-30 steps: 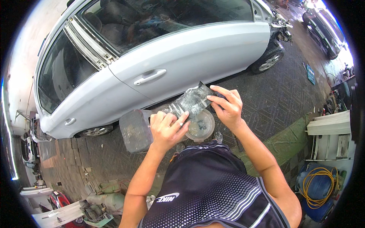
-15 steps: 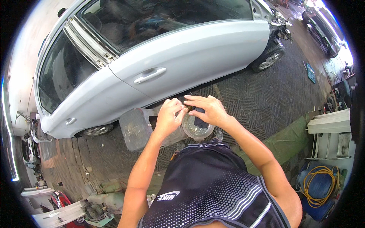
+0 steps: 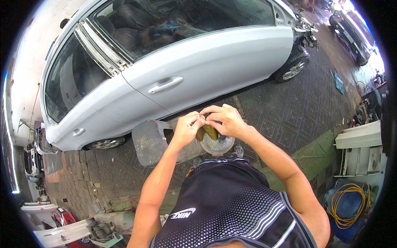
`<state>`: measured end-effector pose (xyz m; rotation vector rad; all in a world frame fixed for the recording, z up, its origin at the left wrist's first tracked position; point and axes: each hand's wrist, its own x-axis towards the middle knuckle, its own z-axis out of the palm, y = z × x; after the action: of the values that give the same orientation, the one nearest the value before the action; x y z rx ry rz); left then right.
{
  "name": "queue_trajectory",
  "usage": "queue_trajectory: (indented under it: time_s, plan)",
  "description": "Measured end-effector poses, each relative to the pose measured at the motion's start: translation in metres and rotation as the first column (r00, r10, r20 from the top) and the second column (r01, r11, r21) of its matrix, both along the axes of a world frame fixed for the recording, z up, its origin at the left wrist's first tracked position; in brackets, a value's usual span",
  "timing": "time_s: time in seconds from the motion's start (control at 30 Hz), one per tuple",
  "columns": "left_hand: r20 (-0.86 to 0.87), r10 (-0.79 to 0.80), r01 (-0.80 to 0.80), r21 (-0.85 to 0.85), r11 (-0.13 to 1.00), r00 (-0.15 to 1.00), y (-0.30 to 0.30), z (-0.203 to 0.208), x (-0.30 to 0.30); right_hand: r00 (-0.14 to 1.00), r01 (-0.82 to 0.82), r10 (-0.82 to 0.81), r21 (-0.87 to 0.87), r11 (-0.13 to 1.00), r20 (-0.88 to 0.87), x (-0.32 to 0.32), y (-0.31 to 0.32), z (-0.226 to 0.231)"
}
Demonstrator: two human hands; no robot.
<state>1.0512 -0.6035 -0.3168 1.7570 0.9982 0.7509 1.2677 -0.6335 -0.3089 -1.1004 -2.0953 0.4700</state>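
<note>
Close together above a clear round tub (image 3: 218,149), my left hand (image 3: 188,128) and my right hand (image 3: 227,120) pinch the top of a folded olive-brown sheet (image 3: 211,131). It hangs below my fingertips in front of the tub's opening; cloth or sandpaper, I cannot tell. A dark patch (image 3: 222,137) shows beneath my right hand, partly hidden by it. The tub seems to hold water. A grey scuffed plastic stool or bin (image 3: 148,144) stands to the left of the tub, beyond my left forearm.
A pale grey car (image 3: 215,58) with its doors closed fills the far side; its front end is stripped. Dark textured matting (image 3: 264,107) covers the floor. At right are white panels (image 3: 359,135) and a coiled yellow hose (image 3: 347,204) on a blue drum. Loose parts (image 3: 103,231) lie lower left.
My fingertips have drawn together, and the olive-brown sheet now hangs plainly below them. The dark piece seen under my right hand is mostly out of sight. The view has shifted slightly.
</note>
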Motion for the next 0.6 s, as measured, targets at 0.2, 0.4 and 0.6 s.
queue_trajectory:
  time_s: [0.2,0.4,0.6]
  plan:
    - [0.294,0.372,-0.23,-0.423,0.877,0.88,0.011,-0.026,-0.018,0.949,0.143,-0.157,-0.071,0.987,-0.274,0.008,0.005,-0.02]
    - [0.299,0.716,-0.548,-0.481,0.684,0.631,0.035,-0.055,-0.051,0.733,0.44,-0.513,-0.263,0.859,-0.447,0.023,0.008,-0.047]
    - [0.373,0.751,-0.368,-0.698,0.614,0.545,0.026,-0.029,-0.043,0.419,0.418,-0.752,-0.627,0.657,-0.509,0.037,0.013,-0.101]
